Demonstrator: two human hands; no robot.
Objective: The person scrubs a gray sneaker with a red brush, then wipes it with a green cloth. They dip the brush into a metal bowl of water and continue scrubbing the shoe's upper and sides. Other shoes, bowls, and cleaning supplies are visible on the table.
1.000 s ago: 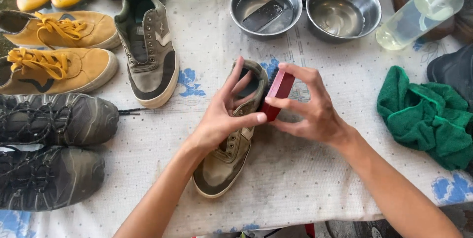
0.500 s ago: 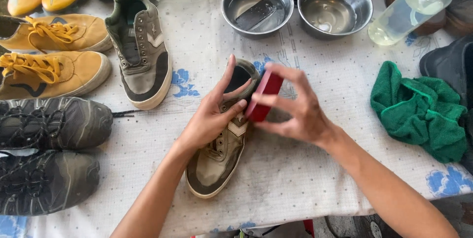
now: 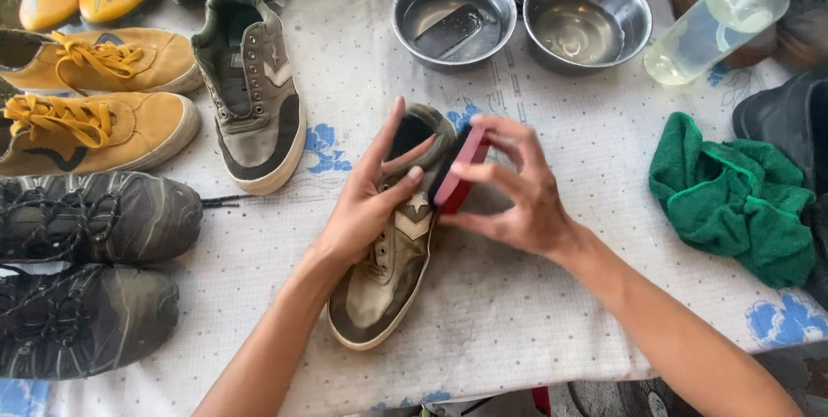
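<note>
Red block (image 3: 460,169) clamped in right hand (image 3: 517,197); left hand (image 3: 371,210) grips grey sneaker (image 3: 392,253), hiding its laces.

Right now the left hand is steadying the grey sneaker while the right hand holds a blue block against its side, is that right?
Not quite: the block is red, not blue. The head view shows the left hand steadying the grey sneaker while the right hand holds the red block against its side.

Two bare forearms — no sleeves; left hand (image 3: 366,210), right hand (image 3: 517,197) ungloved.
</note>
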